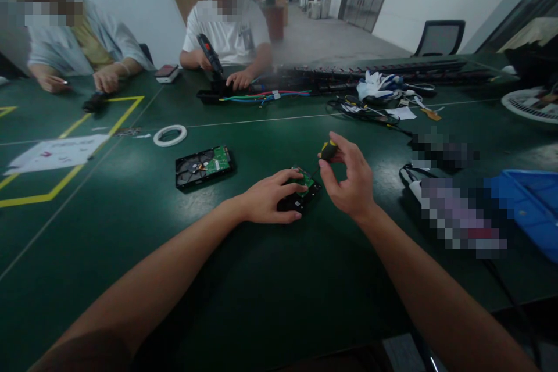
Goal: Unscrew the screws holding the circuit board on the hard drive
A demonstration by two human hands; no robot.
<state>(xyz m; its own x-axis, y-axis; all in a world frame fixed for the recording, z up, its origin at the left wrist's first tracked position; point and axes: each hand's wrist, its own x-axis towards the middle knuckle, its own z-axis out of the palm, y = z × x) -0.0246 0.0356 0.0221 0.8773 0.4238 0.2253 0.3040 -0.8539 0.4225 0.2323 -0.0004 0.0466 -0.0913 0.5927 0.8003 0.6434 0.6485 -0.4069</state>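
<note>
A hard drive [291, 203] with a green circuit board lies on the green table in front of me, partly covered by my left hand [276, 195]. The fingers of that hand spread over the drive and the thumb lies along its near side, holding it against the table. In my right hand [349, 177], thumb and fingers are closed round the yellow-and-black handle of a screwdriver [329, 151]. Its thin shaft slants down towards the drive's board; the tip is too small to make out. To the left lies a second hard drive [203, 167], board side up, untouched.
A white tape roll [170, 135] and a paper sheet [56, 153] lie left. Across the table, one person holds a power drill [210, 55] near coloured wires [270, 96]; another handles a dark part. Gloves [379, 88], cables and a blue bin [529, 206] are on the right.
</note>
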